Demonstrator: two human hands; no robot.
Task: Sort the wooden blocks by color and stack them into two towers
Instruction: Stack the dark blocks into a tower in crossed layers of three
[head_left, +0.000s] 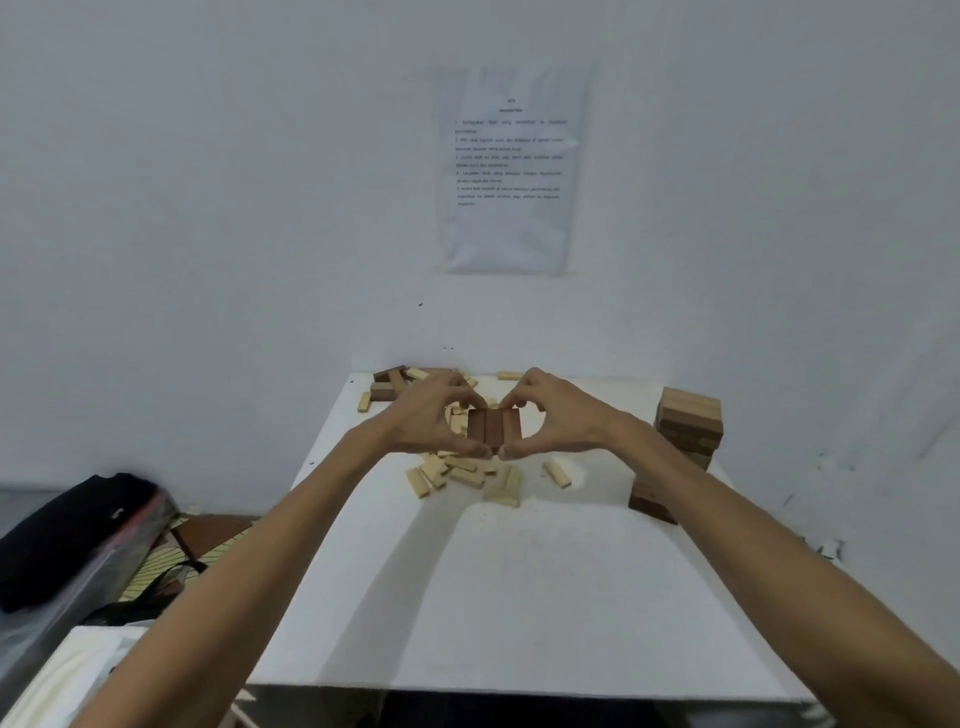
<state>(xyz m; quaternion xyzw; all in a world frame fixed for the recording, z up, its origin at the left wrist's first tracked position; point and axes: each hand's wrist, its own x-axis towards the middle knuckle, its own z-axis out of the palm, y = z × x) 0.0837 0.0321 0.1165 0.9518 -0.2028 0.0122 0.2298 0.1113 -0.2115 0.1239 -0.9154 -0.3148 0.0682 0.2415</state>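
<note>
Head view showed the left hand (431, 421) and the right hand (550, 415) together pinching a row of three dark brown blocks (493, 428) set side by side. The thumbs met at the near edge and the fingers curled over the far edge. The row sat over loose pale blocks (457, 475) scattered across the far half of the white table (467, 597); whether it touched them could not be told. Mixed blocks (387, 384) lay at the far left corner. A stack of blocks (688, 423) stood at the right edge, its base partly hidden by the right forearm. A printed sheet (511, 171) hung on the wall behind.
</note>
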